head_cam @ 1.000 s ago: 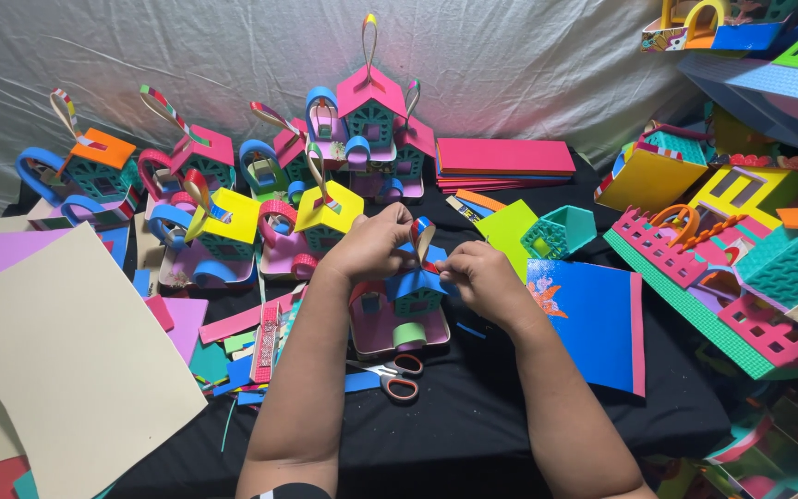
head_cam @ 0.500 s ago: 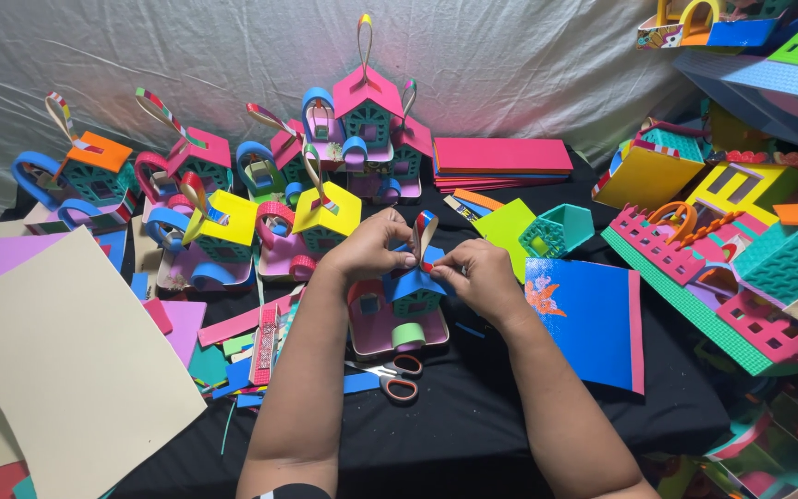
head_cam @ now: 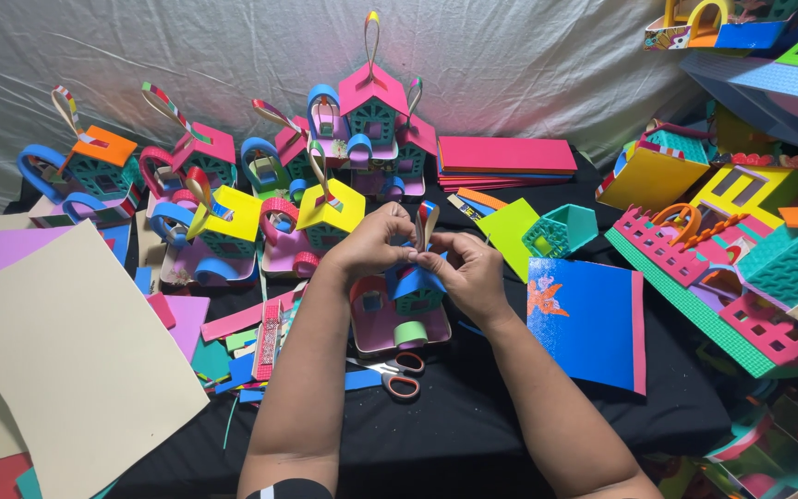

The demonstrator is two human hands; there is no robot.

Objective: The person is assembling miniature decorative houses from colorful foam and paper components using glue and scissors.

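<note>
Work surface: black cloth (head_cam: 473, 434) covered the table, w/ a crinkled white sheet (head_cam: 528, 65) hung behind it. Largest loose item was a beige foam sheet (head_cam: 66, 360) at my left, a purple sheet (head_cam: 11, 251) tucked under its far edge. A blue foam sheet (head_cam: 584, 319) w/ pink edge lay flat just right of my right forearm. A stack of pink foam sheets (head_cam: 505, 155) sat at the back, near the white sheet.

Finished units: a row of small foam houses w/ loop handles stood beyond my hands, incl. a pink-roofed house (head_cam: 373, 102) at centre back and a yellow-roofed house (head_cam: 330, 211) just left of my left hand.

Item in hand: a blue-roofed foam house (head_cam: 415, 288) stood upright on its pink base tray (head_cam: 397, 325), a green foam ring (head_cam: 410, 333) at the tray front. My left hand (head_cam: 373, 242) pinched the roof on its left side. My right hand (head_cam: 465, 268) gripped the striped ribbon loop (head_cam: 427, 222), held upright at the roof ridge, fingers closed on it.

Orange-handled scissors (head_cam: 397, 374) lay on the cloth just in front of the tray, between my forearms, untouched.
</note>
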